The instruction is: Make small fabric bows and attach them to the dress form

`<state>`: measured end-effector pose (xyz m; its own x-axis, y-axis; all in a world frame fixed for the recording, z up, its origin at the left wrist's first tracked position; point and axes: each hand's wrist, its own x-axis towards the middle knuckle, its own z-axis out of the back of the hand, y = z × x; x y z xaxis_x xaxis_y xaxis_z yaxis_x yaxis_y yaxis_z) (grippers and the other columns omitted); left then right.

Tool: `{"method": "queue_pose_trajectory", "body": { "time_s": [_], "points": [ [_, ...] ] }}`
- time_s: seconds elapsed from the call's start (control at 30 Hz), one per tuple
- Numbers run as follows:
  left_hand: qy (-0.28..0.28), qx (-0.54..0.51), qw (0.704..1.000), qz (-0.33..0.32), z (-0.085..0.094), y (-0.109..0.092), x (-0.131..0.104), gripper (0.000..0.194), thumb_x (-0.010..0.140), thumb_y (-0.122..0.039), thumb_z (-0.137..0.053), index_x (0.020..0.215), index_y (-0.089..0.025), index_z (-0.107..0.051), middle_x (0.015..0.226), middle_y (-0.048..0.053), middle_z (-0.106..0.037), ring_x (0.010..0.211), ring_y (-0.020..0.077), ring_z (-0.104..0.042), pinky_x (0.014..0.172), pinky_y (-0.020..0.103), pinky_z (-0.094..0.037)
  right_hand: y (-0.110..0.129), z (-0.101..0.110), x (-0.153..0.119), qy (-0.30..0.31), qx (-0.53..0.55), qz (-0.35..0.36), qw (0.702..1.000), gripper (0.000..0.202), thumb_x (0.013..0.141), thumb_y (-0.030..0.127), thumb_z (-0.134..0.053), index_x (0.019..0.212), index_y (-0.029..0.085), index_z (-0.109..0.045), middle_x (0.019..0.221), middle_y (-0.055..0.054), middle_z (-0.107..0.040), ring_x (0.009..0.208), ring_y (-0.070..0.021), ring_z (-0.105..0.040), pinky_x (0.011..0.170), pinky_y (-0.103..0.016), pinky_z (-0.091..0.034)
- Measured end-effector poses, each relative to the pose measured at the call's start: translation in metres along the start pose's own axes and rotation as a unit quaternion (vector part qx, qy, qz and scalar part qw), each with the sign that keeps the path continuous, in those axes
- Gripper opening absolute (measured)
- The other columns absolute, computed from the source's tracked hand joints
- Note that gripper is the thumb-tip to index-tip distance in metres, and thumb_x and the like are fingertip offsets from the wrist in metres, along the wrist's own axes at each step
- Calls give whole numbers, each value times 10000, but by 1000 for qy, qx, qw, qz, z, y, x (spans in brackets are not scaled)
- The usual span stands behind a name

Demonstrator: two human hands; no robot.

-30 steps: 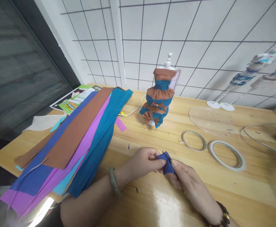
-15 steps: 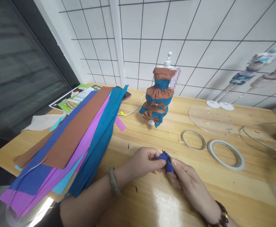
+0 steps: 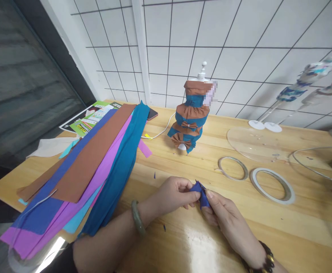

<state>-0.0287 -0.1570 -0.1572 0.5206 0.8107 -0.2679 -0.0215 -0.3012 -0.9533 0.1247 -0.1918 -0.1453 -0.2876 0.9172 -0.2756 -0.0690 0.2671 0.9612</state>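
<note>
A small folded piece of dark blue paper [image 3: 204, 200] is pinched between both hands above the table. My left hand [image 3: 180, 193] grips its left side, thumb on top. The right side is held between the thumb and fingers of my right hand [image 3: 221, 210]. Beyond them stands a small dress form [image 3: 193, 113] wrapped in brown and teal paper, with two brown bows on its lower front. Two rings of tape, a thin one [image 3: 232, 168] and a wider white one [image 3: 272, 185], lie to the right of the hands.
Long coloured paper strips [image 3: 97, 151] are piled at the left, over leaflets [image 3: 83, 125]. A phone [image 3: 152, 114] lies behind them. Two more dress forms on round white bases [image 3: 273, 127] stand at the back right, behind a clear disc [image 3: 248, 144].
The top end of the teal strips has dropped slightly to the left. Both hands keep nearly the same pose around the blue paper.
</note>
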Motion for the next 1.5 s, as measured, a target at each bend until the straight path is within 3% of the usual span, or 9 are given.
{"method": "queue_pose_trajectory", "body": {
  "time_s": [0.63, 1.5],
  "points": [
    [9, 6, 1000, -4, 1, -1, 0, 299, 676, -416, -609, 643, -121, -570, 594, -7, -535, 542, 75, -492, 534, 192, -411, 4, -3, 1, -18, -14, -9, 1000, 429, 788, 570, -419, 584, 192, -426, 502, 60, -274, 459, -94, -207, 425, -233, -187],
    [17, 16, 1000, -15, 2, 3, 0, 259, 707, -368, -588, 708, -111, -617, 631, 11, -557, 583, 91, -503, 548, 202, -423, 3, -3, 0, -15, -12, -10, 1000, 427, 795, 566, -409, 577, 199, -381, 513, 63, -268, 464, -92, -189, 436, -236, -160]
  ]
}}
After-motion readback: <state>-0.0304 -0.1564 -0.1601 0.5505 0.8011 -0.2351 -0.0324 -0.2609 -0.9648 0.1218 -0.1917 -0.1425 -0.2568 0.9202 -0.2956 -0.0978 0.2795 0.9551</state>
